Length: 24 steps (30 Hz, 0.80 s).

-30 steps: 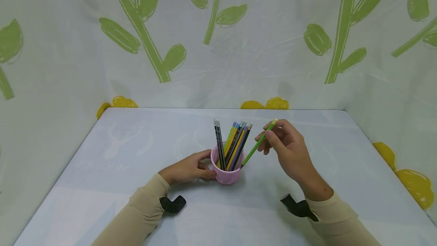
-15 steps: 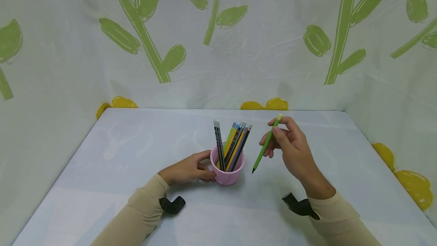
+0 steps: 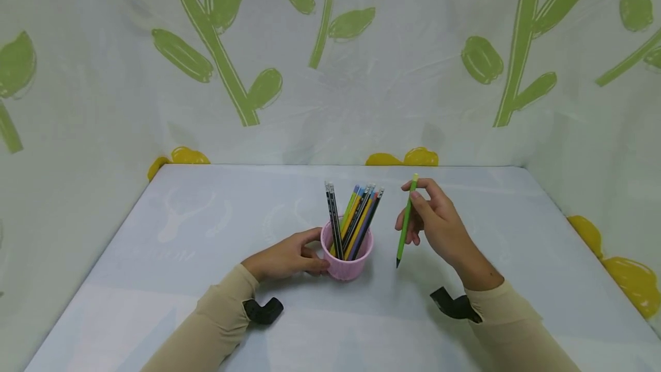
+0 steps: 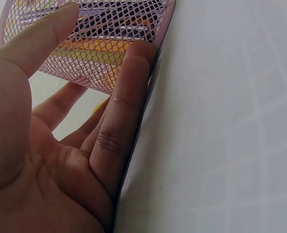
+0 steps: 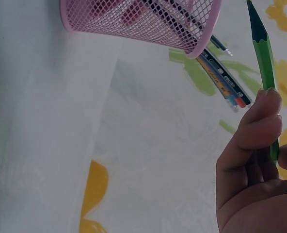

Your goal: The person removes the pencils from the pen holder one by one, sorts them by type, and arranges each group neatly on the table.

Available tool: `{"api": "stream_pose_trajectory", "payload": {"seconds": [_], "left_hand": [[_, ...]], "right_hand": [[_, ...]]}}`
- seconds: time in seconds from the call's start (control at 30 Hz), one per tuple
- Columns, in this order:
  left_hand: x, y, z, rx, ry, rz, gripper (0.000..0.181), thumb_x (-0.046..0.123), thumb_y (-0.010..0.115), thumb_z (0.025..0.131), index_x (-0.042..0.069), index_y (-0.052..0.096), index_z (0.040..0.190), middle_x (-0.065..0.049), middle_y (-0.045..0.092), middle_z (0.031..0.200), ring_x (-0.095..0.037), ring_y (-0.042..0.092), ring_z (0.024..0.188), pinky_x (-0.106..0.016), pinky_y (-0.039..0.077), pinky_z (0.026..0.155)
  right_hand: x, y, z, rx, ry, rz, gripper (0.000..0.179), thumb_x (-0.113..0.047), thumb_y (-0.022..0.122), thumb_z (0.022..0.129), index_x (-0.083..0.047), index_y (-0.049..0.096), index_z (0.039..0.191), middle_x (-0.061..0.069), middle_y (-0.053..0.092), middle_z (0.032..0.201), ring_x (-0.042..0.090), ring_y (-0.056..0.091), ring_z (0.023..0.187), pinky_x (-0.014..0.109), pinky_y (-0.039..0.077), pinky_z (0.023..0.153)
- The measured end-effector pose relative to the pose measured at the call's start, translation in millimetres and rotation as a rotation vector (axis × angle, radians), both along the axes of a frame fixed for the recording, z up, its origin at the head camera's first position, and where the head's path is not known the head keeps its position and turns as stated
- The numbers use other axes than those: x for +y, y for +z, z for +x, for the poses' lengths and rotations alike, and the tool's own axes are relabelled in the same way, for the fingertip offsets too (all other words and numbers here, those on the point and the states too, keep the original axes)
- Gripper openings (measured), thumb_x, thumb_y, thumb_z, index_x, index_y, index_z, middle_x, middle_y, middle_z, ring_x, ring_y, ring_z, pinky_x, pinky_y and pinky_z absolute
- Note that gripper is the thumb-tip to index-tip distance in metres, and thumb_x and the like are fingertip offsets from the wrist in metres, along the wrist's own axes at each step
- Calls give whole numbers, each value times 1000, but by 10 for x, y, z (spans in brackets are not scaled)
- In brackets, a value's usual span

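Note:
A pink mesh pencil cup (image 3: 347,270) stands upright on the table, with several pencils (image 3: 354,225) leaning in it, black, yellow, green and blue ones among them. My left hand (image 3: 285,256) holds the cup from its left side; in the left wrist view thumb and fingers lie on either side of the mesh wall (image 4: 92,58). To the right of the cup, my right hand (image 3: 441,225) pinches a green pencil (image 3: 404,234) near its yellow end. The pencil's dark sharpened tip (image 5: 257,24) points down, apart from the cup.
The pale table (image 3: 330,326) runs back to a white cloth wall (image 3: 387,96) painted with green leaves and yellow flowers. A black wrist mount (image 3: 264,310) sticks out from the left sleeve, and another black mount (image 3: 455,306) from the right.
The green pencil's tip has moved away from the cup's right rim, rightward, and the pencil now hangs more upright. The left hand and the cup stay in place.

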<state>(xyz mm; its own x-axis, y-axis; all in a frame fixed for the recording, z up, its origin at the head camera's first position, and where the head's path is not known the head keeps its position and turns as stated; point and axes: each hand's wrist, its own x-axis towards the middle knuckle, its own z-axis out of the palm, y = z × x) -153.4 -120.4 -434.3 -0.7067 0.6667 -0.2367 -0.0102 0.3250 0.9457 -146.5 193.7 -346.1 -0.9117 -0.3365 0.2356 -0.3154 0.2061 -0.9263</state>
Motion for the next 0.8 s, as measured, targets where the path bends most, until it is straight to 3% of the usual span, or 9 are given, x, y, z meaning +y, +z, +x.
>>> {"api": "stream_pose_trajectory", "payload": {"seconds": [0.37, 0.6, 0.8], "left_hand": [[-17, 12, 12, 2, 5, -1, 72, 29, 72, 94, 29, 33, 155, -9, 51, 142, -19, 69, 97, -33, 54, 82], [7, 14, 0, 4, -2, 2, 74, 30, 72, 93, 31, 32, 155, -7, 59, 134, -19, 69, 96, -34, 53, 83], [16, 21, -7, 1, -2, -12, 74, 31, 72, 93, 31, 33, 155, -6, 57, 136, -17, 69, 96, -32, 53, 83]], "right_hand": [[-10, -149, -151, -192, -15, 112, 31, -14, 40, 107, -9, 40, 138, 19, 68, 79, 30, 58, 53, 32, 52, 51], [36, -234, -213, -238, -48, 184, 42, -10, 43, 104, -12, 37, 146, 17, 72, 82, 38, 60, 60, 31, 52, 53], [74, -290, -269, -279, -56, 211, 50, -7, 43, 101, -13, 33, 149, 17, 72, 84, 27, 60, 62, 31, 52, 55]]}}
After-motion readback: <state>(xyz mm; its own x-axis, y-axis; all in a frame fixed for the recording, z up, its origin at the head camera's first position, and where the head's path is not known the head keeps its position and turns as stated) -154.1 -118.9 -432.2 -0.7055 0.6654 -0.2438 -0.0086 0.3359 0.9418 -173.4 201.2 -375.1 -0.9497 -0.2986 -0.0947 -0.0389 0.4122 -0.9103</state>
